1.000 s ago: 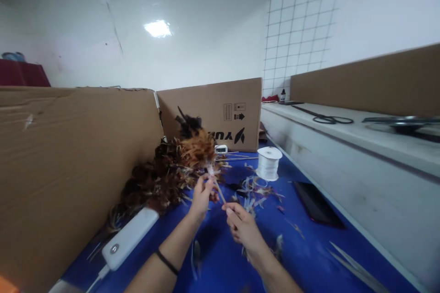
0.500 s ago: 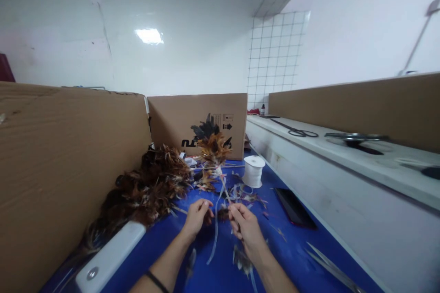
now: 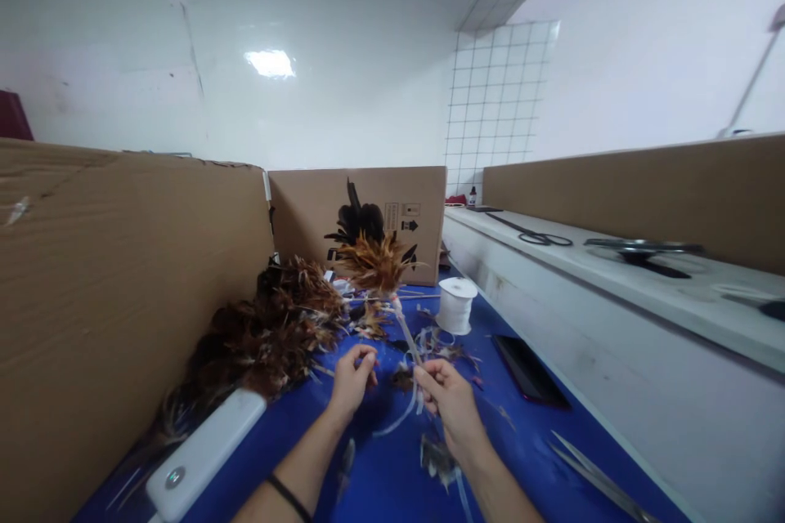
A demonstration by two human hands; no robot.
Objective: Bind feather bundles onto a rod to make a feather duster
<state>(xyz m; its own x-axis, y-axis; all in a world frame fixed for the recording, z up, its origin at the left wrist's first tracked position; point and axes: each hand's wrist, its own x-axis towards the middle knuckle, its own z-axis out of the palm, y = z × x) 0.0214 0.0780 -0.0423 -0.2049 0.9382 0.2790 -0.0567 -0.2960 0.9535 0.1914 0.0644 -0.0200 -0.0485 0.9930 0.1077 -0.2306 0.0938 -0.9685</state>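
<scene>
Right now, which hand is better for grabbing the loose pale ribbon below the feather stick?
Probably the left hand: it seems to hold nothing, and the pale ribbon curves toward its side. The right hand is busy pinching the stick below the feathers.

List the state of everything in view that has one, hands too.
Feather duster: held feathers-up, leaning left
Right hand: closed on feather duster
Left hand: loosely curled, nothing visible in it
White-wound spool: upright
Smartphone: flat, screen dark
White power bank: lying flat
Black scissors: lying flat, opening unclear
Silver two-bladed tool: tips apart
Brown feather pile: loose, heaped
</scene>
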